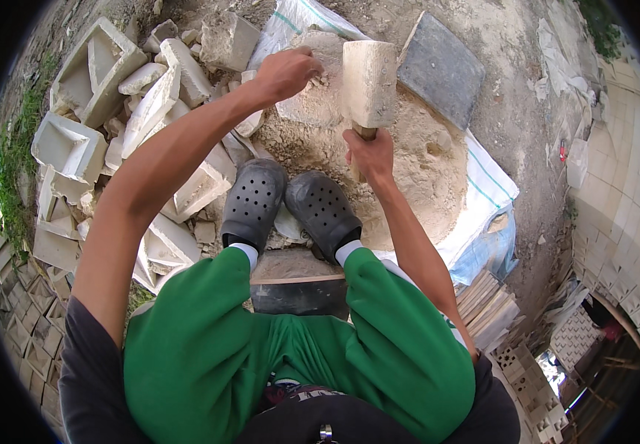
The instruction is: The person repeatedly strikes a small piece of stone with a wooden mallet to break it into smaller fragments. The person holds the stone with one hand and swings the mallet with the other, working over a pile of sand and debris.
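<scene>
My right hand (371, 154) is wrapped round the short handle of a pale, dust-coated mallet (369, 83), its blocky head pointing away from me. My left hand (288, 74) is closed, fingers curled downward; whatever they may hold is hidden. Below and beside it sits a dusty flat-topped block (311, 107) with crumbs on it. Around the block spreads a heap of beige powder and crushed bits (423, 174), lying on a white woven sack (494, 172) with blue-green stripes.
Broken pale cast blocks (98, 70) are piled at the left. A dark grey slab (440, 70) lies at the far right of the heap. My feet in grey clogs (255, 198) stand at the heap's near edge. Stacked tiles (486, 307) and a blue plastic bag (486, 251) are at right.
</scene>
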A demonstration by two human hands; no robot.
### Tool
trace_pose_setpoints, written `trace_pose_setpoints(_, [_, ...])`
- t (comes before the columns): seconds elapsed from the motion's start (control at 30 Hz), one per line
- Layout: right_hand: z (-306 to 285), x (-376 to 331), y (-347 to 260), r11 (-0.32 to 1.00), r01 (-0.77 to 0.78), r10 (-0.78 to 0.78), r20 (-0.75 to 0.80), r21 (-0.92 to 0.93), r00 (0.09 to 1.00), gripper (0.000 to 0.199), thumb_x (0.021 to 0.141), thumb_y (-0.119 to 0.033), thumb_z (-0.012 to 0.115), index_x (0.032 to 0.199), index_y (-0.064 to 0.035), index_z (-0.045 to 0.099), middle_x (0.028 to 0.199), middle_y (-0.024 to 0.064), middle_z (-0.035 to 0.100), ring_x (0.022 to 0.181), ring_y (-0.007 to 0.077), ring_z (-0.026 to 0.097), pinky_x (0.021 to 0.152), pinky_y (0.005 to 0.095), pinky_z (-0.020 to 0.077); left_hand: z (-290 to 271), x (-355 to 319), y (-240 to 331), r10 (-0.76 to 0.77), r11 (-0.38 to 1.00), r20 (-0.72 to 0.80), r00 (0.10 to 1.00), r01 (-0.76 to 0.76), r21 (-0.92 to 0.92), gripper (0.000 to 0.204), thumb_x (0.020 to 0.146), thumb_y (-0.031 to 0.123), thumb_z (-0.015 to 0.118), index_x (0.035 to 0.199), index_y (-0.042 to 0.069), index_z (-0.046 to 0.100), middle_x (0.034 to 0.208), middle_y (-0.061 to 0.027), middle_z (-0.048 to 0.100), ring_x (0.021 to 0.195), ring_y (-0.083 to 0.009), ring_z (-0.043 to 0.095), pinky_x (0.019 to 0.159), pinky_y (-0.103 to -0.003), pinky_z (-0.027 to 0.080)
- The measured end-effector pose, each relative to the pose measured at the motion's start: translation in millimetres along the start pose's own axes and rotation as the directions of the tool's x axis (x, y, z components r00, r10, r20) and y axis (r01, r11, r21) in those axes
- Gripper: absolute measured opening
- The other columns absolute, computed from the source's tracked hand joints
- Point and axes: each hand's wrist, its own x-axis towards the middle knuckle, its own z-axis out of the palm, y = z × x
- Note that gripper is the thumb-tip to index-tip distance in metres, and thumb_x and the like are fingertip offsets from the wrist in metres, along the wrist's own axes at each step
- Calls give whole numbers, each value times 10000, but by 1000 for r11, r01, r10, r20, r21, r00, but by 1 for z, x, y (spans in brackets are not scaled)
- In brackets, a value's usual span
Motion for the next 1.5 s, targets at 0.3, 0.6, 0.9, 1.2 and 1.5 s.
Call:
trace_pose_setpoints(0.3, [-9,-2,8,998,-68,67,27,19,997,302,814,-236,709,937,32,648,714,93,679,547,177,664,539,332,534,-25,13,-23,-76,960,-77,994,94,265,199,1008,247,574,1120,114,670,1138,-57,675,934,-302,696,754,-435,560])
trace_pose_setpoints(0.6, [-1,-8,-1,997,-1,-1,21,76,1000,197,847,-156,741,845,24,660,631,56,635,511,145,628,486,309,504,-64,14,-14,-78,993,-246,966,96,62,267,961,300,648,1149,122,712,1142,-107,684,961,-323,698,809,-433,563])
trace_pose_setpoints(0.9, [5,-9,-40,994,105,-105,12,-14,994,319,793,-247,729,865,62,693,634,137,675,591,227,682,611,383,533,12,-23,23,-24,997,-11,1000,25,70,215,923,231,692,1123,162,729,1031,-49,660,912,-273,689,730,-404,559])
trace_pose_setpoints(1.2, [8,11,-12,991,61,-55,55,-116,997,254,831,-193,745,905,35,663,641,80,664,495,166,636,493,334,505,19,-31,13,-60,998,-162,985,54,-43,197,918,290,703,1065,163,738,1064,-40,680,890,-268,702,713,-399,575])
trace_pose_setpoints(1.5, [16,15,0,953,196,-188,59,-229,980,371,830,-243,733,1018,68,659,668,98,674,534,171,662,511,341,525,17,-36,9,-72,997,-172,982,77,24,318,908,378,723,1120,142,712,1125,-69,676,893,-268,705,711,-406,581])
